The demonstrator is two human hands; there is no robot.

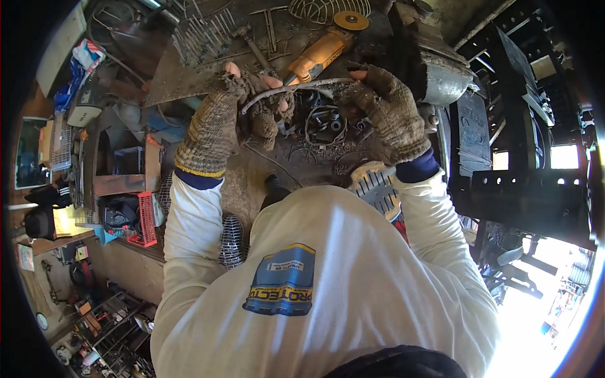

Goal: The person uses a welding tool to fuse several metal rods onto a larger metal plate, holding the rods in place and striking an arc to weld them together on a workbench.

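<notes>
A thin, curved grey metal rod (302, 86) spans the gap between my hands, above the cluttered work surface. My left hand (220, 120), in a worn brown knitted glove with bare fingertips, is closed around the rod's left part. The rod's left end shows beside the palm. In a matching glove, my right hand (389, 112) pinches the other end, and its fingers hide the tip. Just beyond the rod lies an orange angle grinder (318, 55) with a yellowish disc (351, 21). Dark small metal parts (328, 126) lie below the rod.
Several metal rods (201, 38) and a hammer (253, 47) lie at the far left. A wire cage (331, 9) sits at the far edge. Heavy metal equipment (444, 75) stands right of my right hand. A slotted piece (376, 189) is near my right forearm; a ribbed metal object (232, 242) is near my left.
</notes>
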